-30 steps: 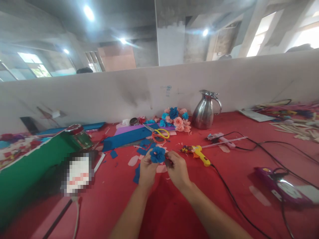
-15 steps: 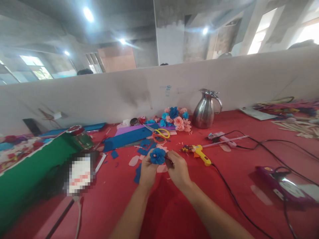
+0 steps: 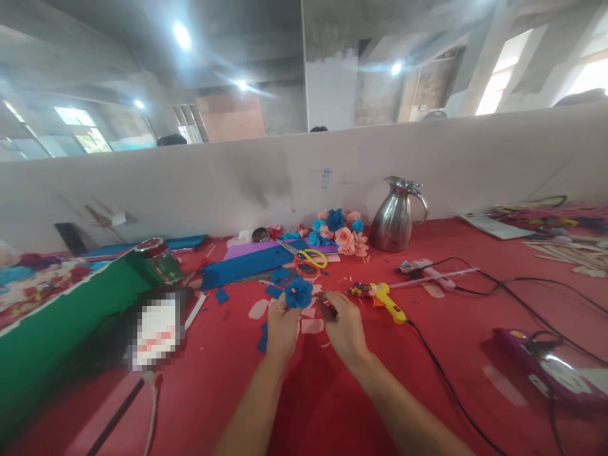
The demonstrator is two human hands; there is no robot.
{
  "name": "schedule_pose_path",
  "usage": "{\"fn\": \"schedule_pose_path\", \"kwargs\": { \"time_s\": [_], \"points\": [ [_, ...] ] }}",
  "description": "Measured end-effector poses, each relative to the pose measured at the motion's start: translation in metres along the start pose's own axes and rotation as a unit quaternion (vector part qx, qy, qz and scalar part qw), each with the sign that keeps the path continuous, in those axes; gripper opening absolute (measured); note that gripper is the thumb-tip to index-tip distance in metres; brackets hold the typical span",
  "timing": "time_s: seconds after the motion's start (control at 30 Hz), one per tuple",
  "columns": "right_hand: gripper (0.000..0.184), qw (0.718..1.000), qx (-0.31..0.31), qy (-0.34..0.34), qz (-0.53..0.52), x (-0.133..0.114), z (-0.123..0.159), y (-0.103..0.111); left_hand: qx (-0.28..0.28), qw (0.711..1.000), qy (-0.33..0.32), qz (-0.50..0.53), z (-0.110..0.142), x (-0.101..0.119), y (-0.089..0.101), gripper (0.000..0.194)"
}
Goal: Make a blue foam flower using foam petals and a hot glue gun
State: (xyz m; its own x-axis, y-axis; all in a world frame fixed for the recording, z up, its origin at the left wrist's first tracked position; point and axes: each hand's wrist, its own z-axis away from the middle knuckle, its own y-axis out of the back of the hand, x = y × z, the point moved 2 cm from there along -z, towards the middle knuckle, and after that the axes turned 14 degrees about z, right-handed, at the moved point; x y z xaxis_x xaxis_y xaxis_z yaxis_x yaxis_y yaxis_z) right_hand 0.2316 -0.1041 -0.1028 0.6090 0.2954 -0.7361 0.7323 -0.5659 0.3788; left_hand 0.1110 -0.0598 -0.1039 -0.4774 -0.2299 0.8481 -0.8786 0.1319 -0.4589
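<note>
Over the red tabletop (image 3: pixel 228 405), my left hand (image 3: pixel 284 332) pinches a blue paper flower (image 3: pixel 299 293) from below, its small pale centre facing up. Just right of the bloom is my right hand (image 3: pixel 344 324), thumb and fingertips pressed together and slightly apart from the petals; whatever they hold is too small to make out. Pink paper petals (image 3: pixel 259 309) and blue paper scraps (image 3: pixel 221 296) lie around the hands. A yellow hot glue gun (image 3: pixel 390 304) rests right of my right hand. Scissors (image 3: pixel 311 256) with yellow and orange handles lie behind the flower.
Finished pink and blue paper flowers (image 3: pixel 346 235) stand at the back beside a steel jug (image 3: pixel 394 218). Blue paper sheets (image 3: pixel 247 265) lie left of them. Black cords run across the right side to a purple power strip (image 3: pixel 541 364). A green box (image 3: pixel 61 335) stands left.
My right hand has drawn a little away from the flower, opening a gap between its fingertips and the petals. My left hand keeps hold of the flower. The whole view has shifted slightly.
</note>
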Motion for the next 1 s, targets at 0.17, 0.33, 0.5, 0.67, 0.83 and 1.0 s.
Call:
{"fn": "schedule_pose_path", "kwargs": {
  "time_s": [0.17,0.33,0.5,0.67,0.83,1.0],
  "points": [
    [0.025,0.992,0.095,0.022,0.077,-0.005,-0.004,0.015,0.094,0.995,0.018,0.029,-0.004,0.004,0.005,0.008],
    [0.014,0.981,0.12,0.037,0.145,-0.009,-0.005,0.023,0.093,0.994,0.05,0.013,-0.004,0.003,0.001,0.012],
    [0.011,0.982,0.129,0.072,0.114,-0.014,-0.004,0.028,0.009,0.999,-0.019,-0.046,-0.004,-0.001,0.002,0.004],
    [0.009,0.979,0.12,0.117,0.119,-0.022,-0.003,0.032,-0.039,0.981,-0.108,-0.156,-0.005,-0.001,0.008,0.017],
    [0.01,0.976,0.113,0.123,0.139,-0.023,-0.002,0.03,-0.042,0.97,-0.134,-0.199,-0.004,-0.001,0.008,0.019],
    [0.01,0.974,0.116,0.127,0.145,-0.028,-0.002,0.031,-0.041,0.967,-0.142,-0.21,-0.006,0.0,0.01,0.017]
  ]
}}
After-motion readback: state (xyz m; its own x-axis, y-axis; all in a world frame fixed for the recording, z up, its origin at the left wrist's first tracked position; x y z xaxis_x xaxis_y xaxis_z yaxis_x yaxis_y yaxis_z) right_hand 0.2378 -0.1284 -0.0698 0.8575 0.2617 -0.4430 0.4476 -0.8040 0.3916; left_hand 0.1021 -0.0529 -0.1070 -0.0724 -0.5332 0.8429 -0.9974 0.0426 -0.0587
